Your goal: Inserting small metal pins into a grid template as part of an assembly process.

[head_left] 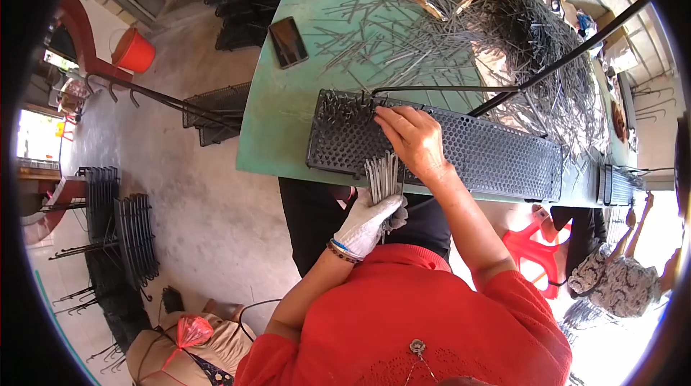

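Note:
A bundle of thin grey metal rods [383, 177] stands upright in my left hand [362, 227], which wears a white glove and is closed around it. The bundle's tops reach the near edge of a long black perforated rack [497, 152] lying on the table. My bare right hand [415, 140] is over the rack's left part, its fingers pressed together near the far edge; anything between the fingertips is too small to make out. Short dark rod ends [344, 106] stick out of the holes at the rack's far left corner.
Loose rods [381, 40] lie scattered across the green table [270, 127], with a big heap [540, 40] at the back right. A black metal bar [568, 58] slants above them. A phone-like dark slab [288, 42] lies at left. Other people sit at right and lower left.

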A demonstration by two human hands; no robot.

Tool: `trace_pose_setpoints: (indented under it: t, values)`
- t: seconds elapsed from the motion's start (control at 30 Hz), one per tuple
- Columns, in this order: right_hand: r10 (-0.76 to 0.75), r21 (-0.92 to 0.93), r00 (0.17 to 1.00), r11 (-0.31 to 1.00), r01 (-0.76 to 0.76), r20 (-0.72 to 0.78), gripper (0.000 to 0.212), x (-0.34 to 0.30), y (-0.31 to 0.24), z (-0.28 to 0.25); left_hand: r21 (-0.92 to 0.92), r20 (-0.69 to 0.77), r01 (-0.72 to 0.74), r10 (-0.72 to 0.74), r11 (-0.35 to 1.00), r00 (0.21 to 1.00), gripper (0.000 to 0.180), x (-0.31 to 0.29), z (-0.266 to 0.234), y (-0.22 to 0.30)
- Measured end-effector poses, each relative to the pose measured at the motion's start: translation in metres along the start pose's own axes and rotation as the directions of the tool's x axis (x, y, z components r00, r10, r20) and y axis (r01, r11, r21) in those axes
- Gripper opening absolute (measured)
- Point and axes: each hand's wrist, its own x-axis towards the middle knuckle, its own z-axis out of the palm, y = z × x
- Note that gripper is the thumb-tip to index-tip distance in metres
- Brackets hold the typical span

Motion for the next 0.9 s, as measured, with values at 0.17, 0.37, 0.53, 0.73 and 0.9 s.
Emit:
trace_pose_setpoints:
  t: [0.17, 0.37, 0.53, 0.73, 0.9]
  values:
    - [0.034, -0.015, 0.999, 0.999, -0.034, 0.0, 0.02, 0.003, -0.004, 0.002, -0.011, -0.027, -0.017, 0.016, 1.0, 0.999, 0.022, -0.001, 0.0, 0.002]
    - [0.03, 0.038, 0.998, 0.999, -0.032, 0.06, 0.019, 0.002, -0.006, -0.001, -0.025, -0.007, -0.011, 0.011, 1.0, 1.0, 0.021, -0.001, 0.0, -0.001]
    - [0.166, 0.178, 0.981, 0.967, -0.182, 0.1, 0.017, 0.008, -0.003, -0.006, -0.019, -0.005, 0.005, -0.005, 1.0, 1.0, 0.021, -0.001, -0.001, 0.0]
    - [0.224, 0.185, 0.962, 0.95, -0.251, 0.154, 0.017, 0.012, -0.002, -0.009, -0.008, 0.009, 0.011, -0.011, 1.0, 1.0, 0.022, 0.0, -0.003, 0.0]
    - [0.129, 0.109, 0.982, 0.984, -0.144, 0.134, 0.019, 0.008, 0.001, -0.007, -0.002, 0.025, 0.003, -0.003, 1.0, 1.0, 0.024, 0.0, -0.003, 0.0]
